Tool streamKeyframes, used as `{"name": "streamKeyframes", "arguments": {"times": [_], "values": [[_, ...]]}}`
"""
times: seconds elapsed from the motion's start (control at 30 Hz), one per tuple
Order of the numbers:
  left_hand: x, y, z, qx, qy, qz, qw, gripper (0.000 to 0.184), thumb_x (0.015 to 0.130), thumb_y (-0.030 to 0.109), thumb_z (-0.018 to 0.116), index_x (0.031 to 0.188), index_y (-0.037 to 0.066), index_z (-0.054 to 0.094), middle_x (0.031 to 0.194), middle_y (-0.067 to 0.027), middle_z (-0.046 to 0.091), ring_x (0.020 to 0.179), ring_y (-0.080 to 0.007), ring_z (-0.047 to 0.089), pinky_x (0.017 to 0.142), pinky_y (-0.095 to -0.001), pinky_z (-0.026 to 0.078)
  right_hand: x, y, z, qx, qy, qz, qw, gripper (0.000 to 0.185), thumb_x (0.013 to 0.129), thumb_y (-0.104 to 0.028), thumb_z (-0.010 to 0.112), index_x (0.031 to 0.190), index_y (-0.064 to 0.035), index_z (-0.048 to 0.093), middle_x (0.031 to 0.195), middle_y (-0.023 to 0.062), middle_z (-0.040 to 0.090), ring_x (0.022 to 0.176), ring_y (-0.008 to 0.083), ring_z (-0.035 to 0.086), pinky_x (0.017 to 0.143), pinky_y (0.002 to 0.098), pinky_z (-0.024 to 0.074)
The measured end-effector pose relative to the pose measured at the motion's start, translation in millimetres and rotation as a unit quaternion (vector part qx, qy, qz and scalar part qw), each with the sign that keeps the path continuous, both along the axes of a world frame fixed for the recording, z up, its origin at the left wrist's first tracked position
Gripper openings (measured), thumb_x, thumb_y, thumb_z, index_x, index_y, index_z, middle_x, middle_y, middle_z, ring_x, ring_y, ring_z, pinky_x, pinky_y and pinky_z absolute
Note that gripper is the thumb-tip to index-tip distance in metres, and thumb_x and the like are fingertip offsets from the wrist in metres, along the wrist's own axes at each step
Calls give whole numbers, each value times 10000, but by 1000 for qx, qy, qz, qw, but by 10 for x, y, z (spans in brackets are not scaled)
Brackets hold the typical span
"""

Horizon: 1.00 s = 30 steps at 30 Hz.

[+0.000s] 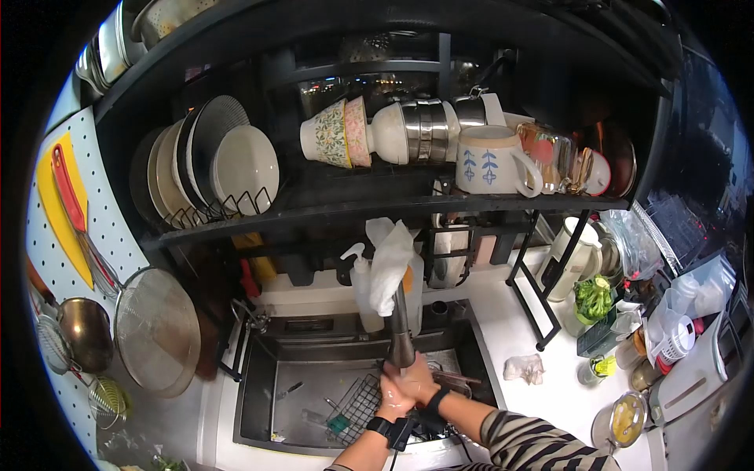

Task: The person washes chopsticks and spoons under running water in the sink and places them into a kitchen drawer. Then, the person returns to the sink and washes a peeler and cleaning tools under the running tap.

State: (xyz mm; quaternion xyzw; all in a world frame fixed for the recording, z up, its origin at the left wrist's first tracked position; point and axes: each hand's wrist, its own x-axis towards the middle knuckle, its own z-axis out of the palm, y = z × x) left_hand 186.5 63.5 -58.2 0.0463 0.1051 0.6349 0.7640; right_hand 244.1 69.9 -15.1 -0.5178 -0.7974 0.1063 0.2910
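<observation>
The left hand [395, 396] and right hand [416, 380] are together, pressed and folded over one another just below the mouth of the tap [402, 347], which hangs over the sink [292, 367]; whether either palm is closed cannot be told. Taking the hands as the clock's centre, the wire rack [360, 402] lies at eight, with a green piece [338, 425] close to it on the sink floor. The upper tap carries a crumpled white bag [391, 259] at twelve, standing in front of part of a clear bottle; the spray bottle [362, 290] is at eleven. At three, a crumpled wad [524, 369] lies on the bench [514, 416]; at two are leafy greens [594, 298] and, behind them, a pale jug [569, 253]. Across the top runs the black shelf [369, 206], bearing upright bowls and plates [246, 169] at eleven and a blue-flowered mug [485, 162] at one; its dark legs come down to either side of the sink. A round strainer [157, 334] hangs at nine. The hands and forearms cover part of the sink; the slim items at their right look perhaps like chopsticks, half hidden. The striped sleeve [542, 439] is cut off by the lower edge, and the far corners fall into darkness.
</observation>
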Motion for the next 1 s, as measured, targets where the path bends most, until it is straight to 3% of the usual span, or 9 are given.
{"name": "streamKeyframes", "arguments": {"times": [0.1,0.2,0.3,0.5,0.57,0.6,0.7,0.73,1.0], "values": [[-52,-23,8,20,79,-38,996,591,861,515,324,1257,84,409,1274,-105,447,1179,-290,401,1015,-411,284,57,38,242,-130,94,15,987,565,793,-405,499,1192,-6,465,1316,270,308,1201,447,287,998,542,189],[-16,-59,-141,97,167,-4,981,610,861,536,310,1264,88,402,1291,-106,431,1196,-276,388,1017,-397,279,-54,-234,-52,132,-47,30,990,528,774,-342,533,1167,5,472,1243,275,411,1142,404,401,957,470,319],[-48,-63,-111,-34,-44,-86,995,599,860,509,327,1278,85,393,1294,-104,425,1174,-295,401,1024,-408,271,85,1,318,-176,72,-40,981,323,806,-314,480,996,-66,560,1027,260,555,956,400,527,791,421,434],[-37,-17,-457,149,259,22,954,664,848,548,288,1318,82,339,1334,-114,382,1212,-308,360,1037,-408,251,-65,-183,-238,95,-70,38,992,532,790,-404,519,1160,-21,516,1257,285,390,1225,398,296,1001,568,171],[-122,-136,-155,119,94,-48,987,650,852,538,292,1315,86,346,1333,-114,383,1212,-313,360,1038,-415,248,-22,-126,-222,112,-48,29,992,513,780,-405,536,1128,-27,536,1222,292,420,1187,424,330,991,571,190],[-127,-50,-295,4,-16,-86,996,638,852,529,290,1313,92,353,1335,-118,379,1213,-316,360,1033,-425,252,20,69,-175,-84,99,31,991,454,784,-378,541,1069,-25,559,1169,287,465,1105,460,388,964,584,224],[-53,-31,-71,-29,48,-25,998,619,868,533,258,1286,98,393,1297,-131,423,1195,-323,384,1016,-438,273,49,183,-217,-136,65,19,988,423,781,-346,539,1032,-6,560,1132,288,490,1044,492,413,941,595,248],[-83,-4,-27,-11,57,-18,998,613,870,524,262,1284,90,392,1288,-130,429,1188,-316,390,1011,-434,281,8,-115,73,63,-121,97,986,420,775,-322,539,1018,20,560,1166,272,476,1065,491,397,950,607,217],[-138,-181,-134,85,94,-29,991,585,875,482,315,1270,58,391,1244,-120,463,1157,-276,422,990,-408,317,-72,-101,-14,24,32,70,997,488,833,-358,446,1090,50,520,1070,244,548,1061,430,449,1013,528,173]]}}
